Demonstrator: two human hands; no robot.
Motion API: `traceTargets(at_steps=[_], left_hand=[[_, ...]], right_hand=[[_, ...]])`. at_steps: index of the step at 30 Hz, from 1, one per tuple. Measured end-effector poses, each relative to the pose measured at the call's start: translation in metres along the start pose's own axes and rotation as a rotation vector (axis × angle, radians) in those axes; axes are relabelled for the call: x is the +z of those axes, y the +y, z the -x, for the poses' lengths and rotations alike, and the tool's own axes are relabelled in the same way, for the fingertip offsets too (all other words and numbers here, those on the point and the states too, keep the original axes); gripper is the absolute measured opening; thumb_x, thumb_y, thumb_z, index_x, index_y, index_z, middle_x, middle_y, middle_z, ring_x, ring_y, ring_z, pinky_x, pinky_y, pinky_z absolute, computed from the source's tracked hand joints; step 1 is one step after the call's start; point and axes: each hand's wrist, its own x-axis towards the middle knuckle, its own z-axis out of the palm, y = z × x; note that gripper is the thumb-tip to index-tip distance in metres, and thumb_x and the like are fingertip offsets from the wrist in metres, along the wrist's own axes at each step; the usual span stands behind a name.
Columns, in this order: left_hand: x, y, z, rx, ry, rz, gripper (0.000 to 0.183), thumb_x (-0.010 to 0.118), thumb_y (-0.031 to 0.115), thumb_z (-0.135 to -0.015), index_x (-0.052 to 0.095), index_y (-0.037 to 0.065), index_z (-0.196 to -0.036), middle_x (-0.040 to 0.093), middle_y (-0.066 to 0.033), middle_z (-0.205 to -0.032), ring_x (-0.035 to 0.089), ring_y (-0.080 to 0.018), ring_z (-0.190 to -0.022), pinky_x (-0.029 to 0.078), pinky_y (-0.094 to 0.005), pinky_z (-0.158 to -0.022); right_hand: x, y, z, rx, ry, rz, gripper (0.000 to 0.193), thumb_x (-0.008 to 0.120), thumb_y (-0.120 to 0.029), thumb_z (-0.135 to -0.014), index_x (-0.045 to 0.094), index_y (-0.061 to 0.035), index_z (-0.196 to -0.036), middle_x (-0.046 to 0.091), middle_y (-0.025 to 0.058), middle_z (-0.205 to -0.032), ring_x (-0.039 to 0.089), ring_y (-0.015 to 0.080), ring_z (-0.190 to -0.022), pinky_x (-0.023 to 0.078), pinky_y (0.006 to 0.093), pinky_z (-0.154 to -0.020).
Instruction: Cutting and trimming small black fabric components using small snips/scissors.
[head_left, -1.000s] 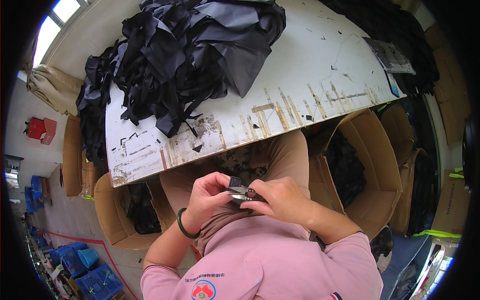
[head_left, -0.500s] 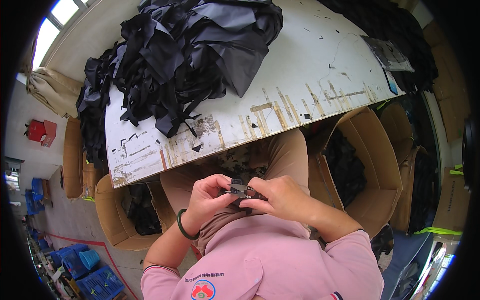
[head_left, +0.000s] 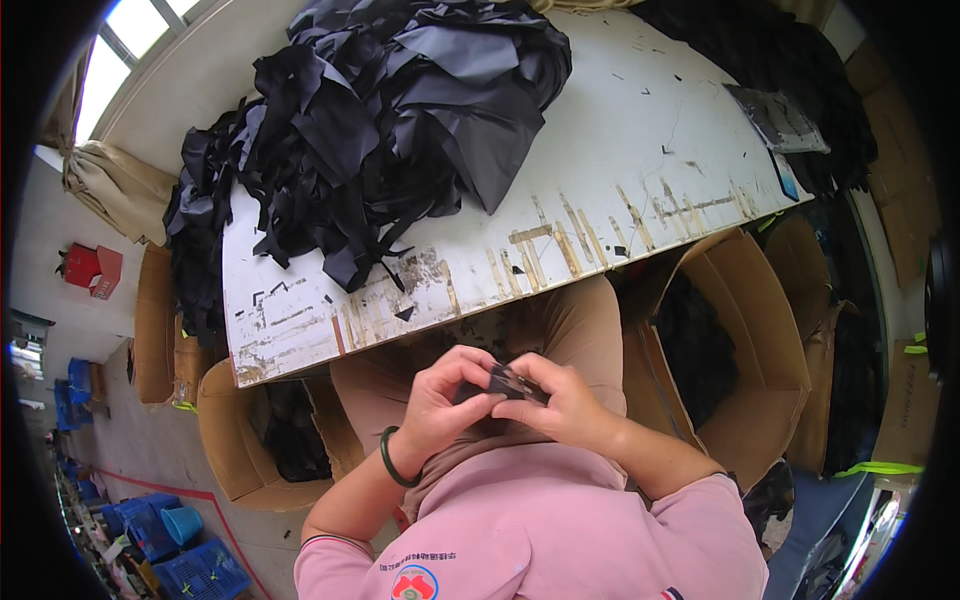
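Note:
Over my lap, just off the table's near edge, my two hands almost meet. My left hand (head_left: pixel 450 398) is closed, its thumb and fingers pinching a small dark piece (head_left: pixel 497 381); most of it is hidden by the fingers. Closed too is my right hand (head_left: pixel 568 400), around small snips with black handles (head_left: pixel 526 385). The metal blades, plain half a second ago, barely show now, and I cannot tell whether they touch the dark piece.
On the white table (head_left: pixel 620 120) lies a large heap of black sheet scraps (head_left: pixel 400 120). Open cardboard boxes (head_left: pixel 765 360) with black material stand under the right edge, another box (head_left: pixel 230 440) at the left. A flat grey packet (head_left: pixel 778 118) lies far right.
My hands have come closer together and shifted slightly right. The snips have turned, so their shiny blades show less. The whole view has moved a little.

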Motion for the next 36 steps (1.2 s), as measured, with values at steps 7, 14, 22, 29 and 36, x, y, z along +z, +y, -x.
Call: traceTargets(at_steps=[7, 14, 22, 29, 36], left_hand=[[-0.078, 0.014, -0.070, 0.048, 0.382, -0.135, 0.030, 0.068, 0.009, -0.084, 0.057, 0.002, -0.111, 0.058, -0.0066, -0.103, 0.056, -0.0102, -0.087, 0.044, -0.0224, -0.079], [-0.184, 0.022, -0.178, 0.406, 0.752, -0.955, 0.042, 0.071, 0.025, -0.084, 0.055, 0.001, -0.114, 0.058, -0.0091, -0.099, 0.056, -0.0170, -0.072, 0.048, -0.0295, -0.075], [-0.190, 0.024, -0.232, 0.031, 0.851, -1.145, 0.035, 0.073, 0.032, -0.078, 0.067, 0.009, -0.103, 0.071, -0.0073, -0.087, 0.068, -0.0233, -0.081, 0.049, -0.0378, -0.078], [-0.055, 0.052, -0.123, 0.192, 0.409, -0.047, 0.016, 0.070, -0.005, -0.080, 0.058, 0.005, -0.077, 0.056, 0.0065, -0.072, 0.046, 0.0007, -0.062, 0.036, -0.0154, -0.056], [0.024, -0.030, 0.011, -0.176, -0.157, 0.382, 0.025, 0.057, -0.009, -0.086, 0.066, -0.002, -0.108, 0.061, -0.0030, -0.115, 0.057, -0.0136, -0.107, 0.054, -0.0324, -0.088]], right_hand=[[-0.144, 0.016, 0.058, 0.143, 0.653, -0.199, 0.013, 0.068, -0.009, -0.083, 0.058, -0.0077, -0.091, 0.054, -0.0054, -0.074, 0.045, 0.0017, -0.056, 0.034, 0.0186, -0.047], [-0.301, 0.129, 0.243, 0.330, 1.371, 0.200, 0.018, 0.067, -0.019, -0.089, 0.055, -0.0064, -0.083, 0.045, -0.0032, -0.061, 0.040, 0.0070, -0.047, 0.032, 0.0243, -0.043], [-0.281, 0.275, 0.354, 0.686, 1.292, 0.821, 0.030, 0.067, -0.023, -0.088, 0.063, 0.0059, -0.097, 0.065, 0.0194, -0.086, 0.062, 0.0318, -0.079, 0.049, 0.0390, -0.075], [-0.213, 0.124, 0.126, 0.348, 1.003, 0.208, 0.025, 0.050, -0.027, -0.098, 0.062, -0.0058, -0.096, 0.054, -0.0001, -0.058, 0.037, 0.0024, -0.040, 0.028, 0.0186, -0.037], [-0.045, 0.053, -0.068, 0.200, 0.146, -0.634, 0.036, 0.048, -0.025, -0.100, 0.050, -0.0044, -0.130, 0.066, 0.0108, -0.106, 0.046, 0.0051, -0.044, 0.042, 0.0218, -0.043]])
